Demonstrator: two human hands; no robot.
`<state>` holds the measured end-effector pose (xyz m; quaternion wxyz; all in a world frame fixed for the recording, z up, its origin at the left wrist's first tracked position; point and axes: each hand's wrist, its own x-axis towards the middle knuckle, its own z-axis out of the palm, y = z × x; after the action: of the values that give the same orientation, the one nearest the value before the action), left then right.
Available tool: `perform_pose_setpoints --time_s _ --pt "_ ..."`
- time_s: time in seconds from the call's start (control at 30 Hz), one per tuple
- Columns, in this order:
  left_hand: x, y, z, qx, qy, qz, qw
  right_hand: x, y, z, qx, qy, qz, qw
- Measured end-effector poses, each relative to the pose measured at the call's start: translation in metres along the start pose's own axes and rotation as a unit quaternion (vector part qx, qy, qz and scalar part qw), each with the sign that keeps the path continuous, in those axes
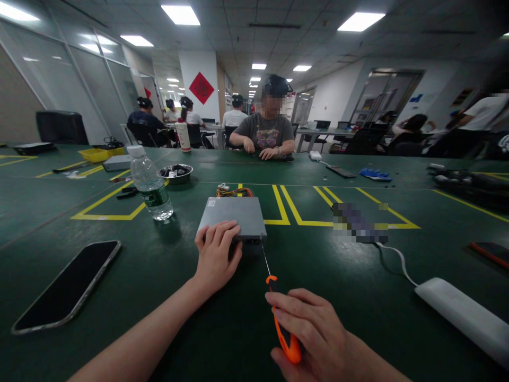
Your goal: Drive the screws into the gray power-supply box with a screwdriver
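A grey metal power supply unit (234,213) lies on the green table in front of me, its bundle of coloured cables (234,192) at the far side. My left hand (217,254) grips its near left part, with bent fingers on the top cover and the thumb down at the front edge. In my right hand (310,329) is an orange and black screwdriver (284,331), held by its handle. Its thin shaft points away from me, and the tip meets the right end of the unit's near face. Any screw there is too small to make out.
Left of the unit stand a water bottle (151,185) and a metal bowl (177,174) of small dark parts. A phone (67,286) lies at near left. At right are a white power strip (461,313) and cable. Across the table sits a person (264,130).
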<state>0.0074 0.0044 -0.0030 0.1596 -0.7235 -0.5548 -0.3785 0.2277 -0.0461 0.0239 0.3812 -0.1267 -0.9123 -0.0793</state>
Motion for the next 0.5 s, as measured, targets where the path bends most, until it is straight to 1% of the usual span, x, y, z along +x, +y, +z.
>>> perform_pose_setpoints --time_s 0.3,0.43,0.5 --pt "-0.0003 0.0004 -0.0011 0.008 -0.004 -0.001 1.000 -0.0030 0.0012 0.0036 -0.007 -0.007 0.000 1.000" --pt "-0.0006 0.0003 -0.0009 0.009 -0.002 0.001 1.000 -0.0005 0.0006 0.0002 0.002 -0.049 -0.006 0.999" --pt "-0.0004 0.0002 -0.0007 0.009 0.000 0.001 1.000 0.0027 -0.0005 -0.0016 -0.002 -0.060 -0.013 0.998"
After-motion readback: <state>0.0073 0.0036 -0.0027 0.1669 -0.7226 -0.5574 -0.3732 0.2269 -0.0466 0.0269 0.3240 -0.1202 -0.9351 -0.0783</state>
